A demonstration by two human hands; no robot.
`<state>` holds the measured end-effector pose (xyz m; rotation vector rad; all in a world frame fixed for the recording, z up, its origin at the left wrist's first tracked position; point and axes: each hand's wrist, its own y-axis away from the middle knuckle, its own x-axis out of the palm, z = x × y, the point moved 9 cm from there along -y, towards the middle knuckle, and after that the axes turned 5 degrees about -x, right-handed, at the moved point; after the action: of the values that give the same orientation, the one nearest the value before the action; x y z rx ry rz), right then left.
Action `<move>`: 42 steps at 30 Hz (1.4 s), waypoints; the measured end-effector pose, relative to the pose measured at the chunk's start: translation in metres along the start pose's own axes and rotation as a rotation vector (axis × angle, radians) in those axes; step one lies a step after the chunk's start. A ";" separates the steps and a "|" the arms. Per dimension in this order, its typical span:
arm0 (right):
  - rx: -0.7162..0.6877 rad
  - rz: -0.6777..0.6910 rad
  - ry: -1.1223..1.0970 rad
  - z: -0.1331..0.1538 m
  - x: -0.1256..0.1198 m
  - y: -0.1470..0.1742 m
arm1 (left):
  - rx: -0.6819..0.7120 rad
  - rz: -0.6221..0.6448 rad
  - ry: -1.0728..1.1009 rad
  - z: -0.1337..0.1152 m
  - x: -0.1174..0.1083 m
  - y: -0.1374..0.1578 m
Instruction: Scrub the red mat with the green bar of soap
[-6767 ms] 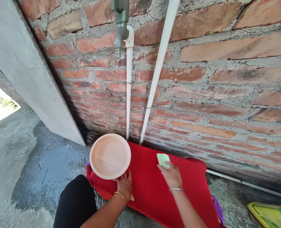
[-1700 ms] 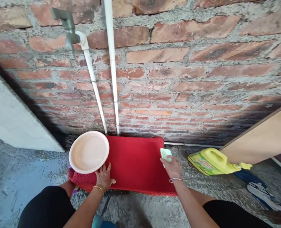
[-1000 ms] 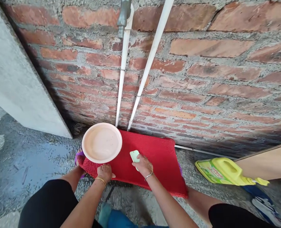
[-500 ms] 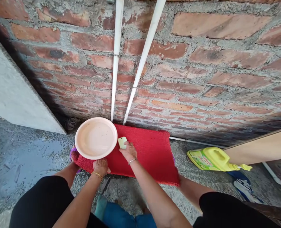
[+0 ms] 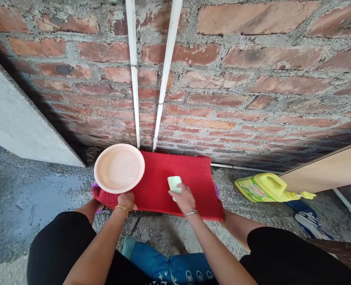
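Observation:
A pale green bar of soap point(image 5: 173, 183) is pinched in my right hand point(image 5: 185, 198), over the middle of a red textured mat point(image 5: 154, 170). My left hand point(image 5: 126, 200) is closed on the mat's front edge, just below a pale pink basin point(image 5: 118, 168); its fingertips are hidden. The shallow round basin rests on the left end of the mat, with small dark specks inside. The mat lies across a support that it mostly covers, with purple bits showing at both ends.
Behind the mat rises a brick wall point(image 5: 217, 99) with two white pipes point(image 5: 135, 91). A yellow jug point(image 5: 261, 188) lies on its side to the right, near a blue-and-white shoe point(image 5: 308, 221) and a tan board point(image 5: 326, 168). A grey slab point(image 5: 23, 114) leans at left above wet concrete.
My right hand has moved right across the mat with the soap, away from the basin's rim. My left hand stays at the front edge. The view has shifted slightly.

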<state>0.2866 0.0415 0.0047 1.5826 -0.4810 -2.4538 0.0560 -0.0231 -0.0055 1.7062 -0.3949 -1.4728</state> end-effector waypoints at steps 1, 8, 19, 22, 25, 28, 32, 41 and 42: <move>-0.039 0.014 -0.004 0.011 0.005 0.006 | 0.003 -0.001 -0.002 0.000 0.000 0.001; -0.388 0.150 0.135 0.071 0.023 0.031 | 0.017 -0.060 0.019 0.004 -0.005 0.008; 0.160 0.031 0.149 -0.097 -0.067 0.022 | 0.019 -0.040 0.054 0.004 -0.005 0.004; 0.000 0.050 0.067 -0.044 -0.042 0.033 | 0.009 -0.029 0.049 0.004 -0.005 0.004; -0.216 0.117 0.079 0.025 -0.001 0.051 | -0.003 -0.025 0.039 0.004 -0.006 0.005; -0.390 0.182 0.155 0.065 0.028 0.065 | -0.009 -0.025 0.028 0.004 -0.007 0.007; -0.369 0.156 0.250 0.031 0.012 0.062 | -0.002 -0.025 0.017 0.003 -0.007 0.008; 0.159 0.135 0.177 -0.104 -0.073 0.045 | -0.002 -0.015 0.022 0.003 -0.004 0.004; 0.123 0.129 0.147 -0.091 -0.067 0.045 | 0.000 -0.016 0.020 0.004 -0.004 0.004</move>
<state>0.3962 0.0058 0.0438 1.7057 -0.6976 -2.2333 0.0526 -0.0239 -0.0001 1.7264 -0.3714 -1.4664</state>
